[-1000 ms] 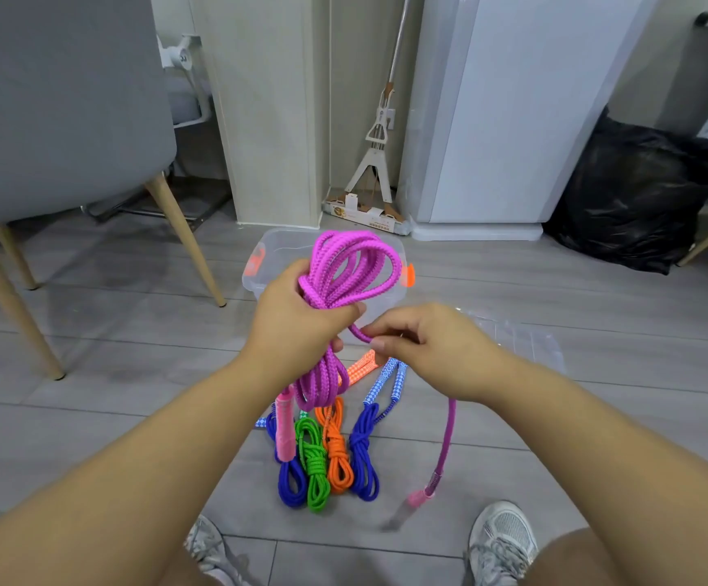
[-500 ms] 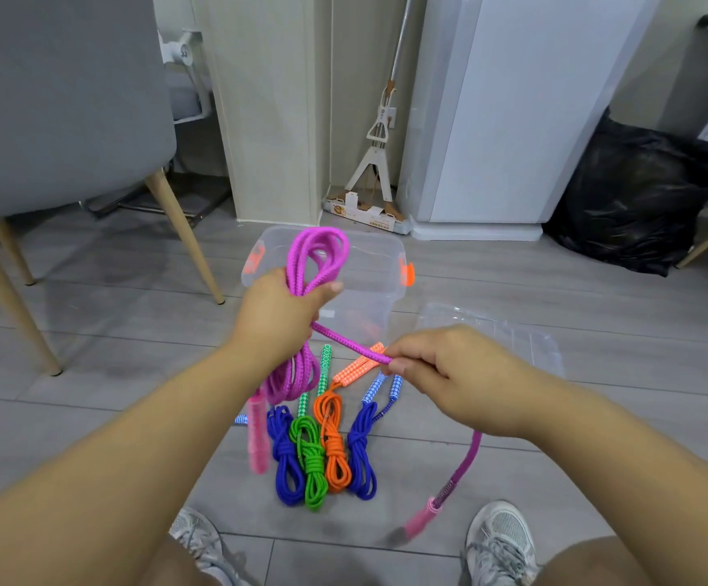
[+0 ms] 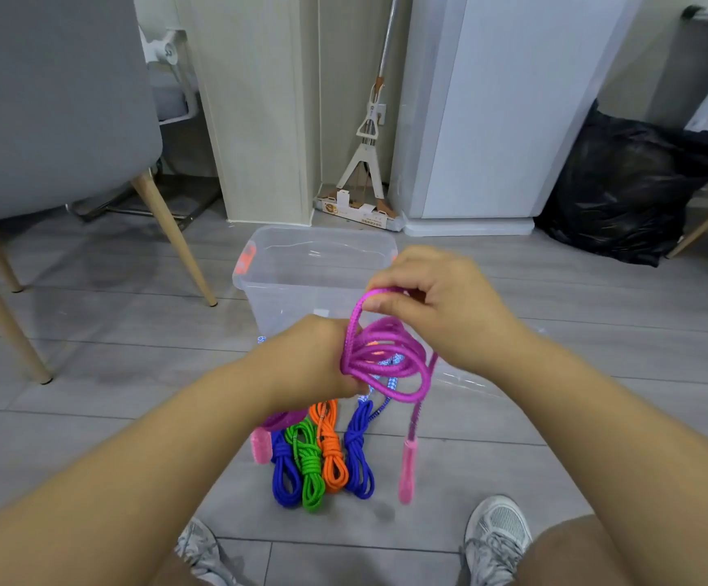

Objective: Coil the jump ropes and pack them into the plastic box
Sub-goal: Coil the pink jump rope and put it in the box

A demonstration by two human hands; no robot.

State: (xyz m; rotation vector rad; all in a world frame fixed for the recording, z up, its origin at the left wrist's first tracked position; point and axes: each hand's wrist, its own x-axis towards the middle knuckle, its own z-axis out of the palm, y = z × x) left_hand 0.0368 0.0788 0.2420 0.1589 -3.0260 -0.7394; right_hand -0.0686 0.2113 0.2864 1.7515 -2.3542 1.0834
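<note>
A magenta jump rope [image 3: 390, 357] hangs in several loops between my hands. My left hand [image 3: 314, 357] grips the bundle from the left. My right hand [image 3: 437, 302] pinches a strand at the top of the loops. One pink handle [image 3: 407, 471] dangles below on the right; the other pink handle [image 3: 260, 446] hangs under my left hand. On the floor below lie tied coils: a blue rope [image 3: 283, 475], a green rope [image 3: 311, 467], an orange rope [image 3: 332, 454] and a second blue rope [image 3: 358, 454]. The clear plastic box [image 3: 284, 285] with orange latches stands open just beyond my hands.
The clear lid [image 3: 458, 378] lies on the floor right of the box. A grey chair [image 3: 48, 120] with wooden legs stands at left. A mop [image 3: 369, 133], a white cabinet [image 3: 504, 112] and a black bag [image 3: 614, 188] are behind. My shoes [image 3: 498, 539] are at the bottom.
My right hand has risen and carried the strand up over the loops. My left hand has dropped lower and turned the bundle sideways. The free handle has lifted off the floor.
</note>
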